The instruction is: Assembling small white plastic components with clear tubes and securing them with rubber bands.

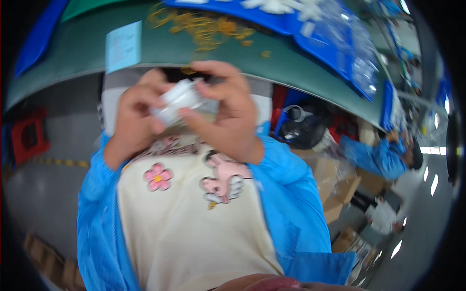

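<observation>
nearest the camera is the person's own cream-coloured top, printed with a pink flower and a pink cartoon figure, worn under an open bright blue work coat. above it, held close in front of the chest, both hands meet around one small thing: a crumpled clear plastic packet with something white inside. the left hand grips the packet's left end, fingers curled over it. the right hand pinches its right end, thumb below and fingers folded over the top. the packet is blurred, so what it contains cannot be made out.

beyond the hands runs the curved edge of a dark green table. on it lie a pale blue paper card, a loose heap of yellow rubber bands and, further back, a blue tray holding clear plastic bags. to the right, another person in a blue coat sits among brown cardboard boxes.
</observation>
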Motion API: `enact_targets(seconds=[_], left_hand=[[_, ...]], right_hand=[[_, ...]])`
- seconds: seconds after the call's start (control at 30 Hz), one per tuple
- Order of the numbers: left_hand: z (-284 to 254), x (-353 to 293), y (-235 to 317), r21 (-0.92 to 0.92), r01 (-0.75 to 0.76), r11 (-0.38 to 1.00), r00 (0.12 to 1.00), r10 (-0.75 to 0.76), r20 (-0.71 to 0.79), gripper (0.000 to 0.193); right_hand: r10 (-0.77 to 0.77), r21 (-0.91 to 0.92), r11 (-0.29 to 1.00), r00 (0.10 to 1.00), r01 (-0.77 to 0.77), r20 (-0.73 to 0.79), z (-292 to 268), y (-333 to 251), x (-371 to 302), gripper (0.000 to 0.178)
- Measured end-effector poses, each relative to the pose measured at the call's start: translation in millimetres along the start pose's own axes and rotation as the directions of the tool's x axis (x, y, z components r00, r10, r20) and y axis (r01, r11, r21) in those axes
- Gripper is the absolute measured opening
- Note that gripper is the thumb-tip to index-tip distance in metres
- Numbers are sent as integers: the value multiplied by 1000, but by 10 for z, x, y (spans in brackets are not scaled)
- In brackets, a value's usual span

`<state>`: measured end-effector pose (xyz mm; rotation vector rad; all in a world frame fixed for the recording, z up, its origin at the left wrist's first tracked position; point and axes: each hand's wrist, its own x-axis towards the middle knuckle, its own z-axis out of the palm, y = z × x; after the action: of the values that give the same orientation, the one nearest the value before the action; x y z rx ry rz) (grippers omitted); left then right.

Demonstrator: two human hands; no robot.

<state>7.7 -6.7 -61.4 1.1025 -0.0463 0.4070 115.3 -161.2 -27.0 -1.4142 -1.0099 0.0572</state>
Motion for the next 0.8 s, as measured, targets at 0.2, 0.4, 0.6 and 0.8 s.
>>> enact_targets(seconds=[0.2, 0.4, 0.6, 0.8], left_hand=[[79, -45, 186, -113, 154, 982, 981, -165, -100, 47], [158, -9, 354, -160, 186, 970, 922, -228, -312, 52], [42, -16, 322, -252, 235, 939, 952, -275, -135, 54], [118, -20, 386, -274, 217, 937, 956, -261, -135, 39]], right_hand=[[131, -74, 988, 986, -139, -106, -452, -131, 273, 30], [-86, -726, 660, 940, -194, -330, -2198, 352, 822, 19], [214, -793, 601, 936, 99, 279, -2591, 476, 1012, 22], [182, -712, 699, 980, -70, 83, -2485, 393, 1024, 19]])
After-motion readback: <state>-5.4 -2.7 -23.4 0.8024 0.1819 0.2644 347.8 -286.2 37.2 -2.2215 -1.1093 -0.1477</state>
